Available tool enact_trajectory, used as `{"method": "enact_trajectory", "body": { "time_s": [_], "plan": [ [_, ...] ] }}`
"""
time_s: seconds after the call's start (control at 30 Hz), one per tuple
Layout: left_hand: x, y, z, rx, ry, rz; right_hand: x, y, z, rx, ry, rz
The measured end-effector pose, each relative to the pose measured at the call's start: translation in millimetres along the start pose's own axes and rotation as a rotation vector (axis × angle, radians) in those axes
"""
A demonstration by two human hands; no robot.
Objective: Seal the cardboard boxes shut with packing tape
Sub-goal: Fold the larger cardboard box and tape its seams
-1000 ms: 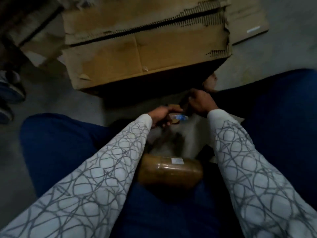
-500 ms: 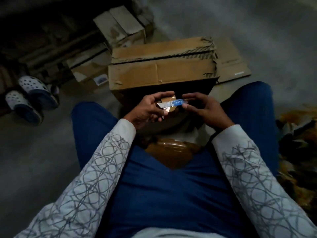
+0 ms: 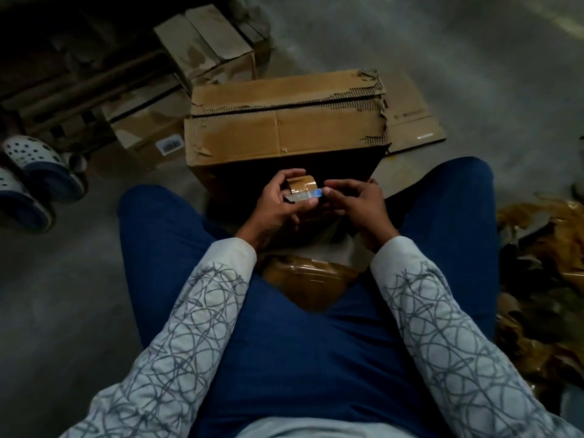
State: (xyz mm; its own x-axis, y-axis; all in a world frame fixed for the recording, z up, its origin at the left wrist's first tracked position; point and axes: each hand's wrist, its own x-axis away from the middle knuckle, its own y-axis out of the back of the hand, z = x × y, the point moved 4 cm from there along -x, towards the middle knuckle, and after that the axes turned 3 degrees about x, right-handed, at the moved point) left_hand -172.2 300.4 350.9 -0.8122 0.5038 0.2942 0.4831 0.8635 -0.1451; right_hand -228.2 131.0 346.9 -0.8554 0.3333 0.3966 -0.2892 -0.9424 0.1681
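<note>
Brown tape (image 3: 305, 184) in left hand (image 3: 278, 208), right hand (image 3: 360, 207) pinching blue-tipped strip (image 3: 311, 193)

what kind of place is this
Likely a storeroom or informal packing area, not certain: a bare concrete floor, several worn cardboard boxes and a heap of crumpled brown wrapping.

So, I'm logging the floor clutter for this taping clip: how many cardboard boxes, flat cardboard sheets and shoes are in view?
Cardboard boxes: 3, front box, labelled box, rear box
Flat cardboard sheet: 1
Clogs: 2, far clog, near clog
Total: 6
</note>
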Motion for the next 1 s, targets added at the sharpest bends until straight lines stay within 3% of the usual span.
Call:
{"method": "enact_trajectory", "body": {
  "time_s": [0.3,0.5,1.0],
  "plan": [
    [1.0,5.5,8.3,0.093,0.025,-0.153,5.7,-6.3,8.6,-0.348,-0.116,-0.024],
    [2.0,2.1,11.0,0.207,0.051,-0.201,10.5,-3.9,7.5,-0.397,-0.159,0.025],
    [-3.2,0.7,0.7,0.021,-0.06,-0.196,7.3,-4.8,3.6,-0.492,-0.204,-0.06]
  ]
}}
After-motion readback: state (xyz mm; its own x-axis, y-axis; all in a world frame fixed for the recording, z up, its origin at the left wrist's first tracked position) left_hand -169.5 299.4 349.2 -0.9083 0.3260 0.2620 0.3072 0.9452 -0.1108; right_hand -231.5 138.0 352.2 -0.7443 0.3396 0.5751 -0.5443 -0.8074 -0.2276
